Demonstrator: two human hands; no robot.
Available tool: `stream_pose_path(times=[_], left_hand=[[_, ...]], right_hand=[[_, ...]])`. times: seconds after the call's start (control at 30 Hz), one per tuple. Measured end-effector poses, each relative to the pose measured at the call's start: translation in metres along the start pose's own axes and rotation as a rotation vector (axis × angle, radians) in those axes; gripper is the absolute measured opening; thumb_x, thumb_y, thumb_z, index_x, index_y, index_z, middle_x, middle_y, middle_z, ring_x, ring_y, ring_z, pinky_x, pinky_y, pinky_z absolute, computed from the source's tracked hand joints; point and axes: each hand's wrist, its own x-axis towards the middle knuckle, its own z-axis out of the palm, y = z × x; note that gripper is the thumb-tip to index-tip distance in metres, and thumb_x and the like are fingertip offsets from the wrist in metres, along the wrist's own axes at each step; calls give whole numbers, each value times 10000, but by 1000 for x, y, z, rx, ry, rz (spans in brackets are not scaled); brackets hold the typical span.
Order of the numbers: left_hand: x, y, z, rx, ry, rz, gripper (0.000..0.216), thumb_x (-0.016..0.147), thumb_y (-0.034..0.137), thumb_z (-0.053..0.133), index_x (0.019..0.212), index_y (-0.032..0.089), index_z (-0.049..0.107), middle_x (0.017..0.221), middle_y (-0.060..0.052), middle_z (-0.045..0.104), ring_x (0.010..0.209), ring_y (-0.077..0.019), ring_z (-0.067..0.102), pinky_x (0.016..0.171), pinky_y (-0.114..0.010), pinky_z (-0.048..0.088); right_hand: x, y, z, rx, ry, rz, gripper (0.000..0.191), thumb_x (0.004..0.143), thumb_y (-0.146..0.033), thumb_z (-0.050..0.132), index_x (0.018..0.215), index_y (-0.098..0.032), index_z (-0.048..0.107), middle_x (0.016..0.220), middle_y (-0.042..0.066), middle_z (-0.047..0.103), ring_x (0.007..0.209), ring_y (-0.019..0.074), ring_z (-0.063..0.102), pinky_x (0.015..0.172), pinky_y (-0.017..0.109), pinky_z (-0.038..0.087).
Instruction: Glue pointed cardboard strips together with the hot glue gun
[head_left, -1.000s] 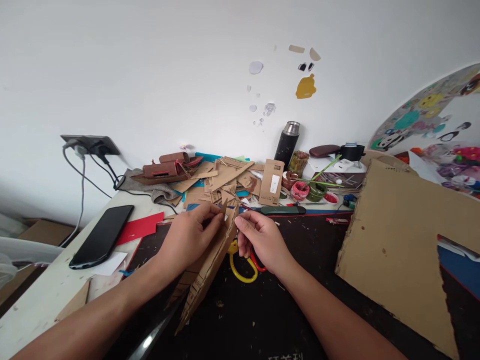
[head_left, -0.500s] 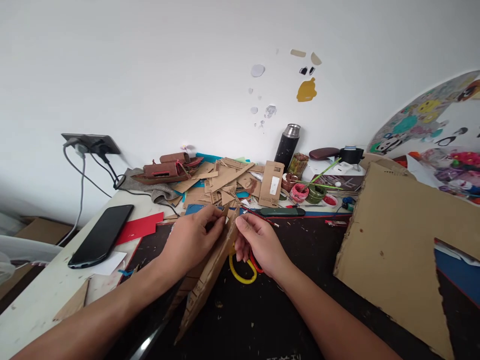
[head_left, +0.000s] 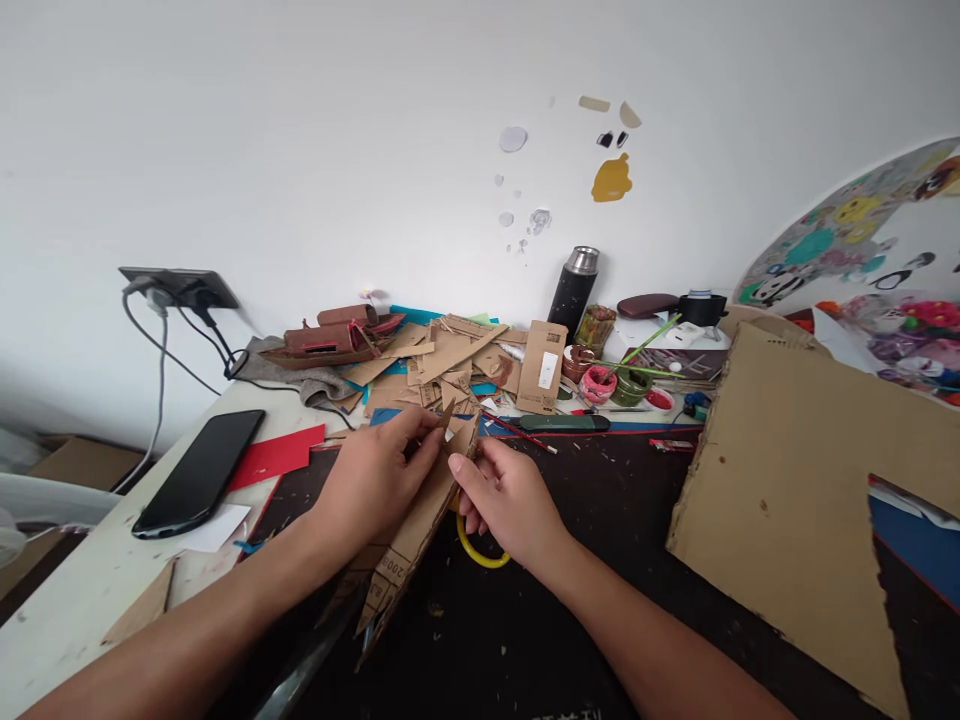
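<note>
Long pointed cardboard pieces (head_left: 416, 530) stand on edge between my hands, printed with dark characters on the side. My left hand (head_left: 382, 465) pinches them near the far end, thumb and fingers closed. From the other side my right hand (head_left: 502, 495) grips the right-hand cardboard strip, its thumb on the edge and fingers curled beneath. Partly hidden below the right hand lie scissors with a yellow handle (head_left: 484, 556). A shiny metallic strip (head_left: 300, 675) shows under the left forearm; what it belongs to is unclear.
A big cardboard sheet (head_left: 780, 510) lies at right. Behind are cardboard scraps (head_left: 457, 355), a brown model boat (head_left: 330, 343), a green cutter (head_left: 562, 424), paint pots (head_left: 598, 385) and a black flask (head_left: 575, 295). A phone (head_left: 201, 470) and red paper (head_left: 277, 455) are left.
The cardboard has turned so its printed side shows more, and its pieces have spread at the near end. My right hand has shifted slightly left, lower along the edge, covering more of the scissors.
</note>
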Motion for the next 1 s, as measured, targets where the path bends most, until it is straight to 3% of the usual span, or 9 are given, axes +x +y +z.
stream_pose_path(times=[0.13, 0.43, 1.0], left_hand=[[1, 0, 0, -50, -31, 9, 224, 1005, 383, 544, 995, 237, 714, 846, -14, 796, 715, -218, 734, 633, -287, 456], [1, 2, 2, -42, -57, 37, 258, 1014, 371, 529, 1023, 244, 753, 943, -30, 826, 806, -233, 758, 685, -298, 495], [-1, 2, 11, 22, -93, 153, 299, 1019, 347, 511, 1128, 229, 764, 1018, -56, 830, 849, -237, 766, 768, -316, 551]], right_hand=[[0, -2, -2, -130, 24, -15, 357, 1018, -537, 565, 836, -234, 516, 601, -31, 617, 446, 135, 604, 453, 229, 435], [-1, -8, -2, -402, 84, -65, 278, 1019, -392, 549, 797, -248, 466, 597, -10, 572, 506, 162, 553, 519, 279, 316], [3, -8, 0, -470, 125, -15, 218, 968, -342, 587, 795, -219, 535, 695, 9, 613, 616, 164, 518, 593, 300, 289]])
